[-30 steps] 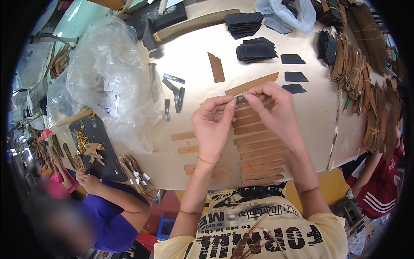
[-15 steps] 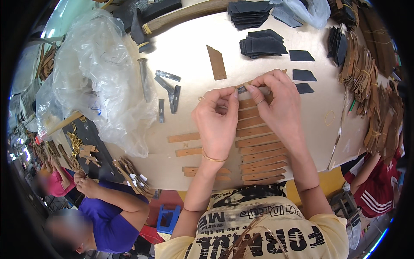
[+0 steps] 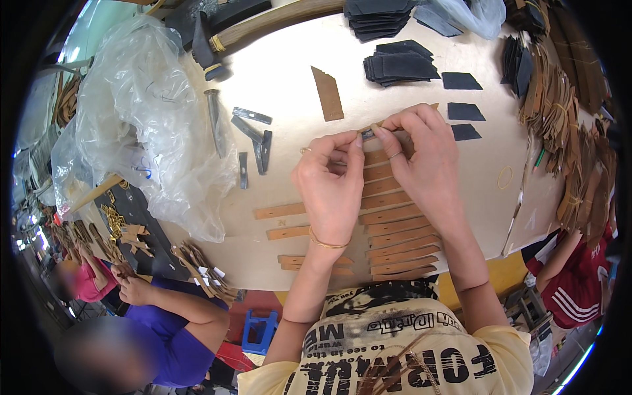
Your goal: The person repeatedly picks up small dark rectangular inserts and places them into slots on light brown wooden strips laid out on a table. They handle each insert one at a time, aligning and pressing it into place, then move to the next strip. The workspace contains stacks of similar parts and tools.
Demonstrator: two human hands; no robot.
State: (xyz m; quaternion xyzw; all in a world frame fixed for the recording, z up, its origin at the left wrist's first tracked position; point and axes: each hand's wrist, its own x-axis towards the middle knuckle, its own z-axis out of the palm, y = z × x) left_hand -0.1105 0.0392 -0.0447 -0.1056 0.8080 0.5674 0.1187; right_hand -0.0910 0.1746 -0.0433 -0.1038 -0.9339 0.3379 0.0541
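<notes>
Above the table, my left hand and my right hand are close together, each closed in a pinch. Between the fingertips is a brown leather strip, with a small dark piece against it; the fingers cover most of both. Under my hands lies a column of tan leather strips, and more strips lie left of my left wrist. Several dark slotted pieces rest to the left. A single brown slanted leather piece lies beyond my hands, with black cut pieces to the right.
A clear plastic bag covers the left side near a metal rod and a hammer. Black stacks stand at the back; bundled brown strips line the right edge. A co-worker in purple sits at the left.
My hands keep almost the same pinch on the strip, with only slight finger movement. The view has shifted a little, and the co-worker at the left has leaned slightly.
</notes>
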